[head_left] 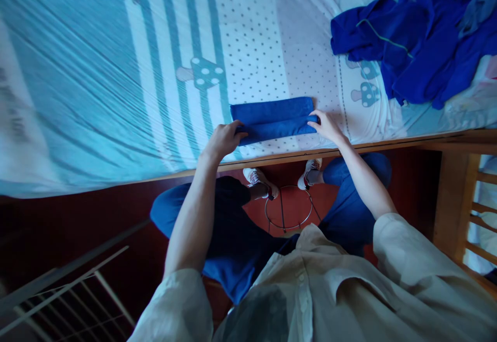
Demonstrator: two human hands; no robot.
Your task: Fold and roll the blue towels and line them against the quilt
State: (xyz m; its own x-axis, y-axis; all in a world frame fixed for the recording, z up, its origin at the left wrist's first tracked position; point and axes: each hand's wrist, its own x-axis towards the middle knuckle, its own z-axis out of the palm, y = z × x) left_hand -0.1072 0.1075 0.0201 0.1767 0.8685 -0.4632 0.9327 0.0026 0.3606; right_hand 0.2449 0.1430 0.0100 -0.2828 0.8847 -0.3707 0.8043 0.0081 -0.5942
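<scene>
A folded blue cloth [274,119] lies flat on the bed near its front edge, as a long narrow strip with a crease or fold line running lengthwise. My left hand [224,139] pinches its left end, thumb and fingers closed at the near corner. At the opposite end my right hand [325,126] grips the cloth's right edge between thumb and fingers. Both hands rest low, close to the sheet. Whether the cloth is a towel or a garment I cannot tell.
A patterned bedsheet [174,62] covers the bed. Rumpled dark blue clothing [419,42] lies at the right. The wooden bed edge [279,157] runs before my knees. Below are a round metal ring frame [288,226], a white rack [73,300] at left and wooden rails [483,207] at right.
</scene>
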